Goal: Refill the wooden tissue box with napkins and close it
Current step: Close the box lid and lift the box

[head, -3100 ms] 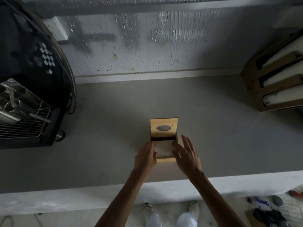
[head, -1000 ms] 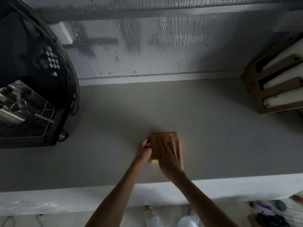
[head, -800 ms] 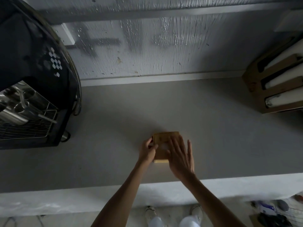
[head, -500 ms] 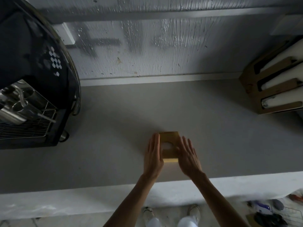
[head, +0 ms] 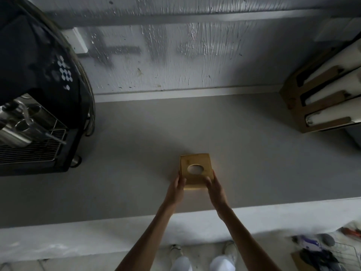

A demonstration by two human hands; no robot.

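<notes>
- Head view: wooden tissue box (head: 196, 170), lid shut, oval opening showing white, on grey surface (head: 254, 153) near its front edge.
- Left hand (head: 176, 189) clasps box's left side.
- Right hand (head: 215, 189) clasps its right side.

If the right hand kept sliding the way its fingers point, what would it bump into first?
Nothing nearby: the right hand grips the wooden tissue box and points away over bare counter. Probably the back wall comes first.

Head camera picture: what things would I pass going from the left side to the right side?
Black coffee machine → square wooden tissue box with oval hole → brown cardboard box of white rolls.
</notes>
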